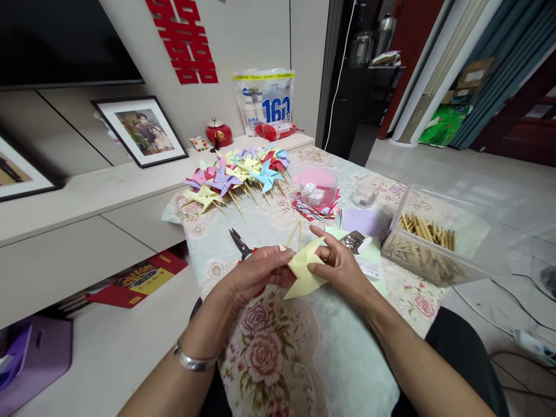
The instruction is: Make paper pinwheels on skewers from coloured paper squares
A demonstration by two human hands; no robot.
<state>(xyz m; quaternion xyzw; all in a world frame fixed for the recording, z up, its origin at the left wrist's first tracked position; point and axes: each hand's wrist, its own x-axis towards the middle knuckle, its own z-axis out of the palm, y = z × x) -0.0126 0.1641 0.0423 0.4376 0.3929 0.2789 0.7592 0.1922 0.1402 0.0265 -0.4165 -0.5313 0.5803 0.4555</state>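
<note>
fingers (326,238) of left hand (258,269) and right hand (344,272) closed on one yellow paper (303,277), two sticks (300,234) just beyond

"What colour is the paper (307,267)?"

"Pale yellow, plain on the side that shows."

"And the cloth (347,341) over the desk (204,234)?"

"Pale mint and cream, with pink roses and green-brown leaves, largest toward the near edge."

"The pinwheels (225,180) along the far left edge?"

"Light yellow, lilac, sky blue, pink and red, on tan sticks (237,207)."

"The scissors (240,242)?"

"Dark grey blades, orange-red handles (254,251)."

"Anything toward the right edge?"

"A plain lilac sheet (360,222), a light green one (377,269), and tan dowels (428,230) in a clear, colourless bin (395,246)."
</note>
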